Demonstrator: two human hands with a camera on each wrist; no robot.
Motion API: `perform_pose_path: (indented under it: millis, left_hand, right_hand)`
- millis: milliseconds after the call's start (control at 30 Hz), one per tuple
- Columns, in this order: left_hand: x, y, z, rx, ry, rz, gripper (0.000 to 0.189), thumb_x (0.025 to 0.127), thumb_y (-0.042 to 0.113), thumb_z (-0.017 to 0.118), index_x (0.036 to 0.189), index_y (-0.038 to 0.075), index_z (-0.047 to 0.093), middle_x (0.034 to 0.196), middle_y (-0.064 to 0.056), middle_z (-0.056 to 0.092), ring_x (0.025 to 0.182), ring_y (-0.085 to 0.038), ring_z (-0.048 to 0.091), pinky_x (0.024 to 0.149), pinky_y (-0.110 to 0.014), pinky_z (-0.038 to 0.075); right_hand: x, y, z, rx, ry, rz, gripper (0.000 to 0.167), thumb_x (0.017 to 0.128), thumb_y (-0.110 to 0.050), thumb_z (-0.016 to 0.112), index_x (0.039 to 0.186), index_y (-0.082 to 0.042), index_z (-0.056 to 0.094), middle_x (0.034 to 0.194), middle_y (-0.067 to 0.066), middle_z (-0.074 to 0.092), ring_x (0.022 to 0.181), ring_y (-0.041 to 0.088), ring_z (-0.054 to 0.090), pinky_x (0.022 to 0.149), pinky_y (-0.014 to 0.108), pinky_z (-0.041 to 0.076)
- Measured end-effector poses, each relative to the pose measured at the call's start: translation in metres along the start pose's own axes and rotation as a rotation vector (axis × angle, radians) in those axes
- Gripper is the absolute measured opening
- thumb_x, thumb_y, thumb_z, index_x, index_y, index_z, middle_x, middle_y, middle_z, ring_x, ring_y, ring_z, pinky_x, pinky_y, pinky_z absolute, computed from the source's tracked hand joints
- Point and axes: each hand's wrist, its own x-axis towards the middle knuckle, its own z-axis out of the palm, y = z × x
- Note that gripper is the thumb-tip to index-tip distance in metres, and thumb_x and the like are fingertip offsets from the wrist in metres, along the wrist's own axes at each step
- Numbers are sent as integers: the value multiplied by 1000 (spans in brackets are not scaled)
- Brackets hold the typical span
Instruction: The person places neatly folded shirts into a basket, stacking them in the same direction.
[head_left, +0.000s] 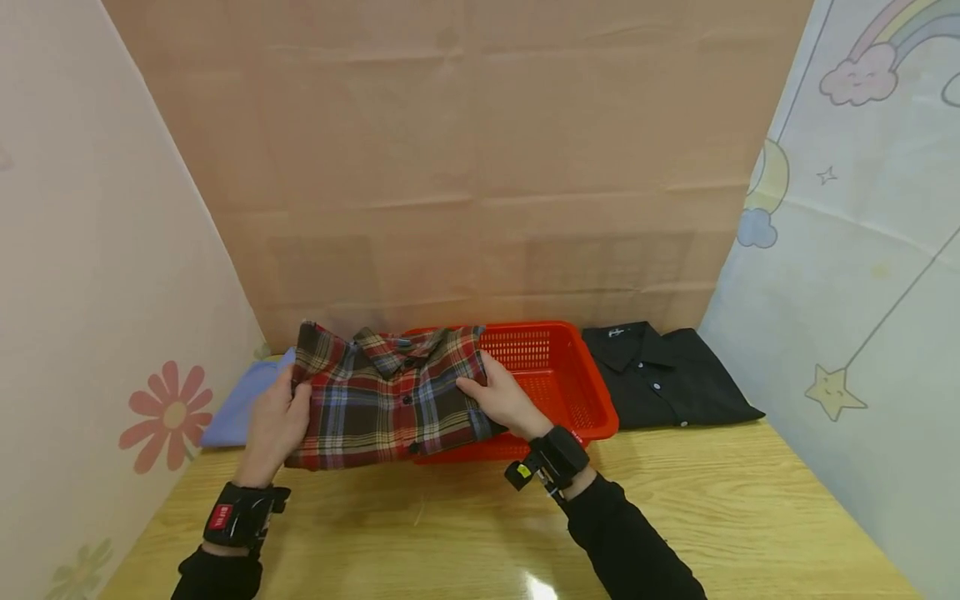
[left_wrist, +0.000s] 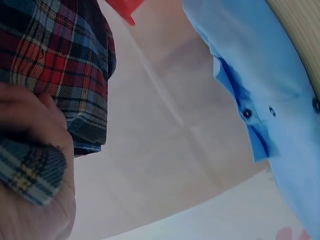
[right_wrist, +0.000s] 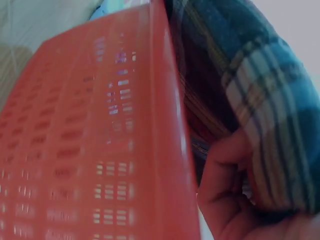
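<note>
A folded plaid shirt (head_left: 375,400), red, dark and cream with a buttoned collar, is held up between both hands in the head view. My left hand (head_left: 277,421) grips its left edge, thumb on the front. At the opposite edge my right hand (head_left: 510,396) pinches the cloth, thumb in front and fingers behind. The shirt overlaps the left part of a red plastic basket (head_left: 600,392). In the right wrist view, the curled fingers (right_wrist: 225,185) hold the plaid cloth right beside the basket's rim (right_wrist: 172,100).
A folded black shirt (head_left: 667,379) lies right of the basket on the wooden table (head_left: 420,533). On the left is a folded light blue shirt (head_left: 236,412), partly hidden by the left hand and the plaid shirt. A brown papered wall (head_left: 480,167) stands behind.
</note>
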Motion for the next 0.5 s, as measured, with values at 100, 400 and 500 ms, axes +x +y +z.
perform_pose_path:
  millis: [100, 400, 500]
  left_hand:
    - [1, -2, 1, -12, -33, 28, 43, 104, 22, 32, 136, -4, 45, 118, -37, 60, 100, -53, 61, 80, -61, 48]
    - [-1, -8, -5, -29, -136, 41, 55, 107, 23, 32, 153, -5, 20, 134, -39, 48, 109, -52, 58, 88, -61, 47]
    - [1, -10, -7, -34, -174, 38, 60, 108, 25, 31, 157, 1, 6, 108, -37, 61, 74, -43, 63, 66, -50, 49]
  right_hand:
    - [1, 3, 0, 7, 14, 23, 73, 102, -24, 53, 158, -10, 8, 165, 12, 8, 152, 32, 6, 119, 57, 15]
    - [-3, 5, 4, 9, 15, 69, 75, 103, -26, 51, 158, -8, 3, 165, 13, 1, 152, 34, 1, 120, 56, 13]
    - [-3, 5, 7, 1, 35, 84, 76, 103, -27, 51, 158, -7, 3, 165, 14, 1, 152, 35, 2, 119, 57, 13]
